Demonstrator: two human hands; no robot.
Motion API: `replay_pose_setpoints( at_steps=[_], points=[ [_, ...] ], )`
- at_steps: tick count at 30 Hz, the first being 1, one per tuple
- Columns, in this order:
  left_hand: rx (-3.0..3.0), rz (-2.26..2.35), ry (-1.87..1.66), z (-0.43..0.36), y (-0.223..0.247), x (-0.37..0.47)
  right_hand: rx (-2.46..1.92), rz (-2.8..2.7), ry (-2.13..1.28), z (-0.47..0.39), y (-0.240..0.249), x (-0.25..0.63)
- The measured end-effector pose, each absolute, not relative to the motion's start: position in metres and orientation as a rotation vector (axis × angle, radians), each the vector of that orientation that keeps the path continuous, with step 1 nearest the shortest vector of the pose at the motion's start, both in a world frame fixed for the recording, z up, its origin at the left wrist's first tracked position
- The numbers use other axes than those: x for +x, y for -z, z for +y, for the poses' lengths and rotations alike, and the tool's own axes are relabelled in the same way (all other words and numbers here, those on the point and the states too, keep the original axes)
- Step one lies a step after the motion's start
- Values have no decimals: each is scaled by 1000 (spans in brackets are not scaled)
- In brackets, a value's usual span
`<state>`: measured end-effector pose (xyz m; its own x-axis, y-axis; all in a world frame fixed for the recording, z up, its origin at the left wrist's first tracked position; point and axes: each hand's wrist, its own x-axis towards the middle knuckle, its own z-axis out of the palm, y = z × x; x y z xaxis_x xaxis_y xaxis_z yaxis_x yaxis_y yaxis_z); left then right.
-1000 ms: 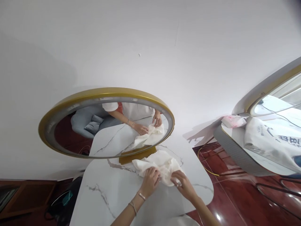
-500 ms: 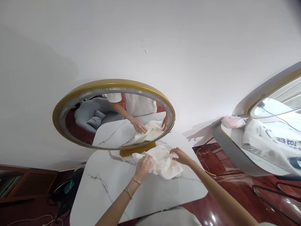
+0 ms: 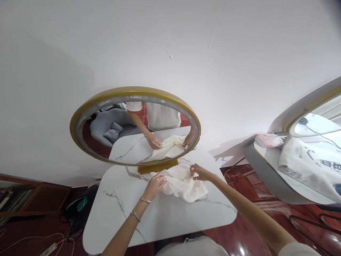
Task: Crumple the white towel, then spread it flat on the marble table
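Note:
A crumpled cream cloth (image 3: 183, 185) lies on the white marble table (image 3: 160, 213), just in front of the mirror's gold base. My left hand (image 3: 156, 183) grips the cloth's left end, bracelets on the wrist. My right hand (image 3: 198, 172) pinches the cloth's far right edge, arm stretched out from the lower right. The round gold-framed mirror (image 3: 135, 126) reflects both hands and the cloth.
White wall behind the mirror. A second table (image 3: 269, 170) at the right carries a white printed bag (image 3: 309, 163) and a pink packet (image 3: 268, 139) under another mirror. Dark red glossy floor, a dark bag (image 3: 78, 209) and cables lie at the left.
My right hand moved from the cloth's near edge to its far right edge. My left hand slid to the left end. The cloth is spread wider and the view shifted.

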<state>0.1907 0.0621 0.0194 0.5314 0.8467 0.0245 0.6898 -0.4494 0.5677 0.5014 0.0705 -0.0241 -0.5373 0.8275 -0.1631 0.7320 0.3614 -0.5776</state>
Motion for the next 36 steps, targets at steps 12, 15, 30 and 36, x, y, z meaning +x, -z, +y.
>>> replay_pose_setpoints(
  at_steps=[12,15,30,36],
  points=[
    [2409,1164,-550,42,-36,138,-1318,-2601,-981,54,23,476],
    [2455,1193,-585,39,-37,132,-1438,-2548,-1010,52,32,480],
    [2523,1236,-689,31,-35,114,-1466,-2539,-1019,37,38,474],
    [2507,1260,-698,23,-31,110,-1591,-2505,-948,13,45,465]
  ],
)
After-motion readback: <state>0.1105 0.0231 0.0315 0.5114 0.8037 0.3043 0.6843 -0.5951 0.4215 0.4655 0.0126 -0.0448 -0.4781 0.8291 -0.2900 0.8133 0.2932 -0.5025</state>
